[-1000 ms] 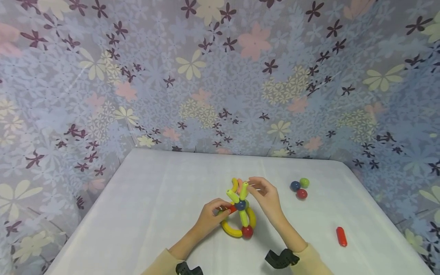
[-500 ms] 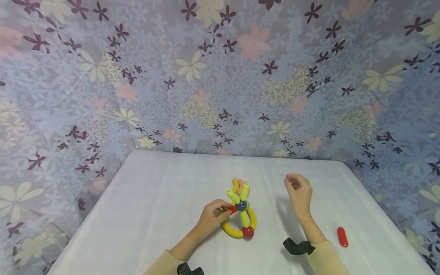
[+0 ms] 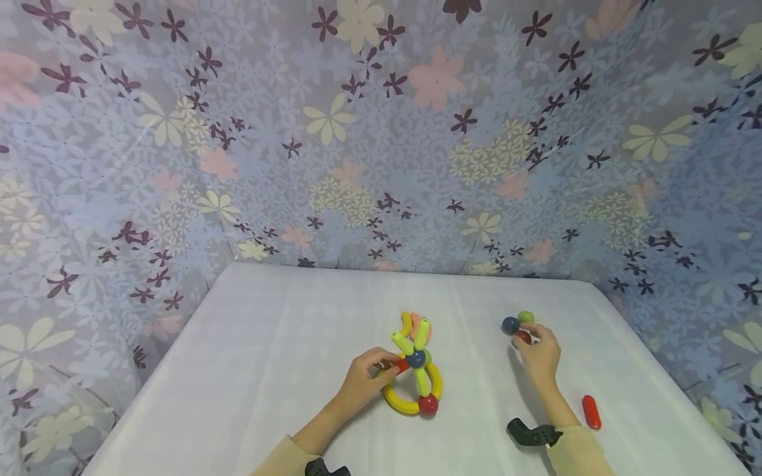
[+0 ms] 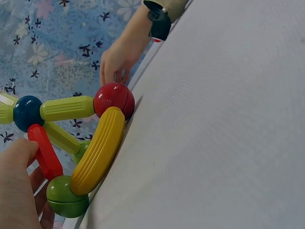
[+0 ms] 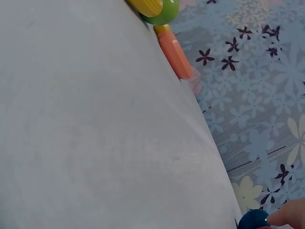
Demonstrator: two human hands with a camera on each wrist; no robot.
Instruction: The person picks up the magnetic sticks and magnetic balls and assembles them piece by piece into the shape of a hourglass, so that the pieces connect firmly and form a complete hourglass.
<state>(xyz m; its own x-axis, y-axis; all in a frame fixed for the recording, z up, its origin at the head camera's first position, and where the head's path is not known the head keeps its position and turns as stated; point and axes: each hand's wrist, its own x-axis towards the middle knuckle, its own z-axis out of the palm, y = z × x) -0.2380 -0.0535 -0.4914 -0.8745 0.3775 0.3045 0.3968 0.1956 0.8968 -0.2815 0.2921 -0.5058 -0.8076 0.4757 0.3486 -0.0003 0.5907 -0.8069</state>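
My left hand point(image 3: 366, 377) pinches a red magnetic rod point(image 4: 45, 152) between thumb and fingers. This rod joins a blue ball point(image 4: 28, 113) to a green ball point(image 4: 67, 196) in a standing construction of magnetic rods and balls. Yellow curved rods point(image 3: 401, 403) form its base, with a red ball point(image 3: 428, 404) at the front. Two light-green rods point(image 3: 423, 334) point upward from the blue ball. On the right, my right hand point(image 3: 542, 357) has its thumb and fingers around a loose red ball point(image 3: 522, 338), beside a loose blue ball point(image 3: 510, 324) and a green ball point(image 3: 526, 317).
A loose red rod point(image 3: 591, 412) lies on the white table point(image 3: 286, 317), right of my right forearm. Behind the construction are a yellow curved rod point(image 3: 407, 322) and a pink rod point(image 5: 174, 52). Flowered cloth point(image 3: 357, 165) hangs beyond the table's back edge.
My right hand has left the upper light-green rod, moved right and come down onto the loose red ball. The left hand has stayed on the red rod, and the construction stands in place.
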